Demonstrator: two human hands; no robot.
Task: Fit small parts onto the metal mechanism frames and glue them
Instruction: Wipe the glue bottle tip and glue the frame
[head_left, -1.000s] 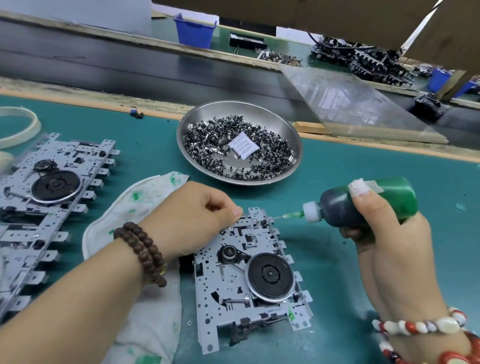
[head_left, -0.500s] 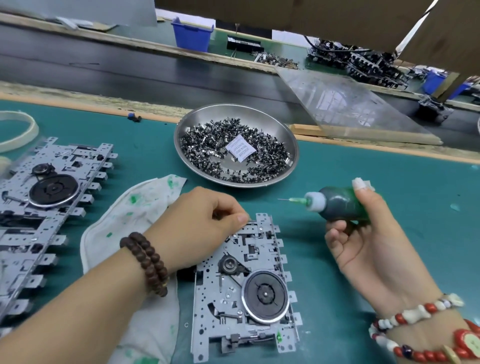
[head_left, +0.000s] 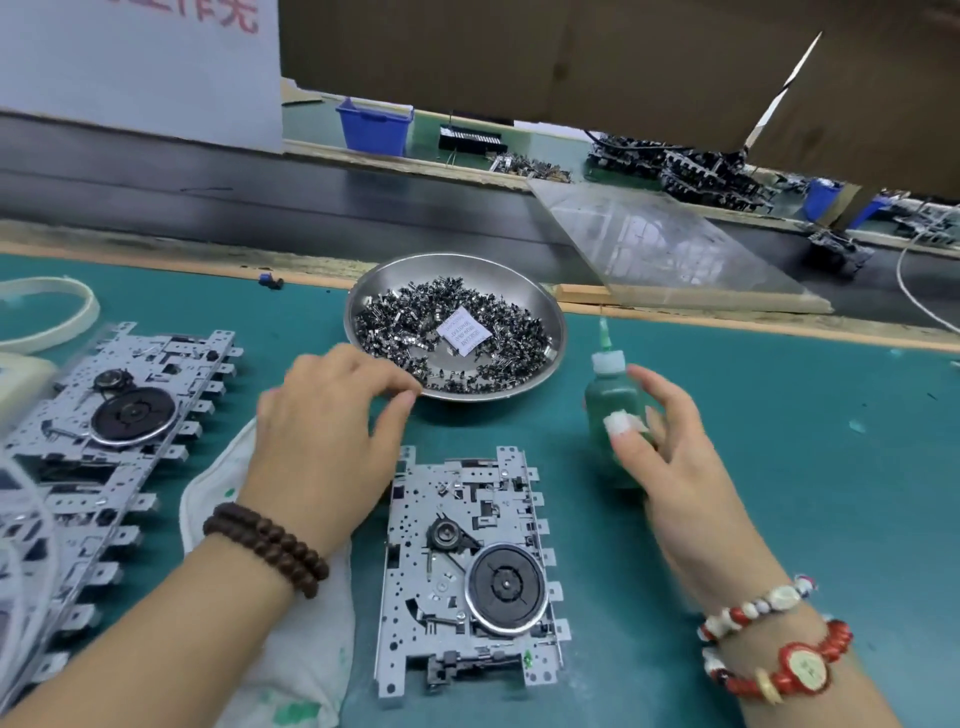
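A metal mechanism frame (head_left: 457, 525) with a black flywheel lies flat on the green mat in front of me. Behind it a steel bowl (head_left: 551, 312) holds several small dark metal parts (head_left: 410, 322) and a white paper slip. My left hand (head_left: 332, 421) hovers over the mat with its fingertips at the bowl's near rim; the fingers are loosely bent and I see nothing in them. The green glue bottle (head_left: 605, 400) stands upright, nozzle up, right of the bowl. My right hand (head_left: 675, 457) is beside it with spread fingers, the taped thumb touching the bottle.
A row of more mechanism frames (head_left: 119, 410) lies at the left. A stained white cloth (head_left: 291, 649) is under my left forearm. A white ring (head_left: 85, 306) sits far left. Behind the mat run a black conveyor belt (head_left: 260, 208) and a clear plastic sheet (head_left: 654, 244).
My left hand left the frame's top corner and moved up to the bowl's rim. My right hand turned the glue bottle upright, set it on the mat and loosened its grip.
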